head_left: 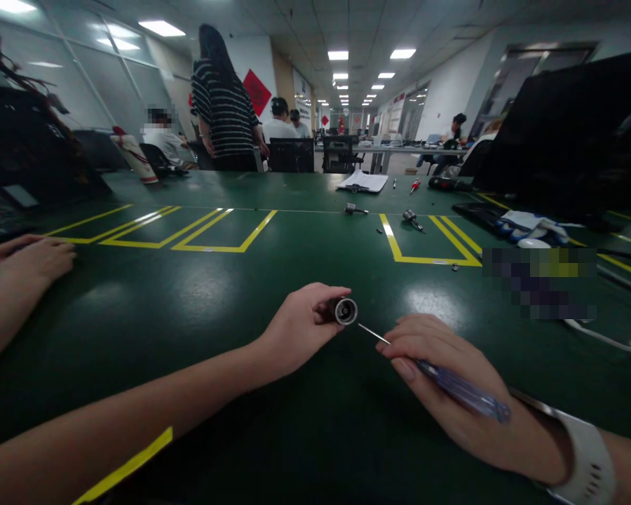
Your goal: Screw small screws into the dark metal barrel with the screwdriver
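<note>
My left hand (299, 326) is closed around a dark cylindrical metal part (345, 311), whose round open end faces me. In my right hand (442, 372) is a screwdriver (465, 394) with a clear purplish handle. Its thin shaft points left, and the tip is just beside the lower right of the cylinder's rim, apparently not touching it. Farther back on the green table (231, 294) lie one small metal part (355, 209) and another metal part (413, 220), the second inside a yellow tape outline.
Another person's hands (29, 263) rest at the left edge. Toward the back are a clipboard with paper (364, 182) and a red screwdriver (415, 185). Gloves (533, 226), a white mouse (533, 244) and a cable (599, 337) lie at the right. A large monitor (568, 133) stands behind them.
</note>
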The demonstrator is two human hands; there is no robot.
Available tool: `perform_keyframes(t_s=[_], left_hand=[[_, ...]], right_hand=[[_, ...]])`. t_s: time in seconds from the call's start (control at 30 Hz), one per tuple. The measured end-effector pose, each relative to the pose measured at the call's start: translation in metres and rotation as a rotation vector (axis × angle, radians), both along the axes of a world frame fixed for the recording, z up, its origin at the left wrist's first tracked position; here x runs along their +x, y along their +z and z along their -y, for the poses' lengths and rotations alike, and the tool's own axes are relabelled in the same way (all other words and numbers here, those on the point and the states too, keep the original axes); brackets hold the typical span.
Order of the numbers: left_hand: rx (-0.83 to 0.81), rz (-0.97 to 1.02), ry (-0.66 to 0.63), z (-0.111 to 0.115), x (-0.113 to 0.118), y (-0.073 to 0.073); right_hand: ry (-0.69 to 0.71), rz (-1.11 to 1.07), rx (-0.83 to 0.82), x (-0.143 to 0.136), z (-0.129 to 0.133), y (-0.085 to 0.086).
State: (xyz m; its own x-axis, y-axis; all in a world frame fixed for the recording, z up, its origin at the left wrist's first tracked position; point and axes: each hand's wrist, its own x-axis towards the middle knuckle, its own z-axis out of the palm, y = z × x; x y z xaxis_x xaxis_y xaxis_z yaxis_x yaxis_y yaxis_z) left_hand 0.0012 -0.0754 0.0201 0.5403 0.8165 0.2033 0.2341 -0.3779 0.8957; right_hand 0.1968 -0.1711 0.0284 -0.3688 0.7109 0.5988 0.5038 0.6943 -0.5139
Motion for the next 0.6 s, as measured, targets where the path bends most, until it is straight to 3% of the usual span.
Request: perform_keyframes(t_s=[0.1, 0.2, 0.33, 0.47, 0.6], left_hand=[[0.295, -0.222, 0.031, -0.020, -0.002, 0.003], [0.444, -0.289, 0.012, -0.042, 0.001, 0.001], [0.339, -0.219, 0.009, -0.062, 0.008, -0.006], [0.295, -0.227, -0.014, -0.070, 0.012, -0.010], [0.324, -0.267, -0.081, -0.071, 0.011, -0.010]], right_hand=[[-0.049, -0.050, -0.119, -0.001, -0.007, 0.006], [-0.111, -0.128, -0.285, -0.001, -0.017, 0.012], [-0.128, -0.348, -0.534, 0.000, -0.038, 0.011], [-0.019, -0.587, -0.602, -0.002, -0.058, 0.002], [0.028, -0.642, -0.666, -0.006, -0.064, -0.006]])
